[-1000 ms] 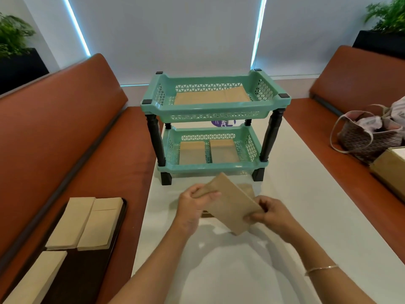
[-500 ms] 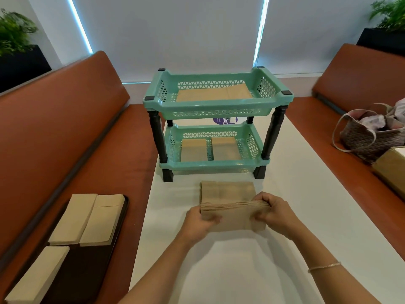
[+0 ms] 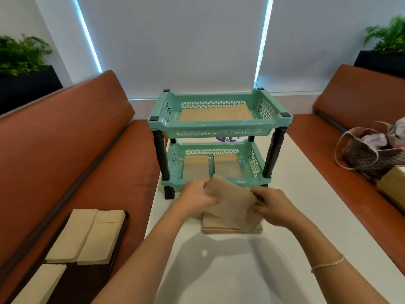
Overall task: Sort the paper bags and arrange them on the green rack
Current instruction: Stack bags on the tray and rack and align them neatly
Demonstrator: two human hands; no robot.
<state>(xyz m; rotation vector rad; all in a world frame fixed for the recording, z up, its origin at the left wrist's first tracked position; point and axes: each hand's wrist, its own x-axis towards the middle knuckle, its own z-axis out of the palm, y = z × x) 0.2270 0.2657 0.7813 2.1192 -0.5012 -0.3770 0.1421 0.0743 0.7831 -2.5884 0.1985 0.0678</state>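
Paper bags (image 3: 231, 210) of plain brown kraft, flat and unprinted, are held as a small bunch above the white worktop (image 3: 306, 216), just in front of the green rack (image 3: 219, 126). The left hand (image 3: 197, 199) pinches the bunch at its upper left edge, and the right hand (image 3: 270, 205) grips its right edge with curled fingers. The bunch is tilted, one corner raised toward the rack's lower tier, its long axis running roughly from upper left to lower right; motion blur makes the exact edge hard to trace. Beneath it a stack of bags (image 3: 232, 228) lies flat on the worktop, its long side running left to right.

On the rack's top tier, brown bags (image 3: 215, 114) lie flat with their long side across the shelf. On the bottom tier two smaller piles (image 3: 196, 166) sit side by side, long axes pointing away from the person. On the orange bench at left a dark tray (image 3: 87, 275) carries three more piles of paler bags (image 3: 87, 235).
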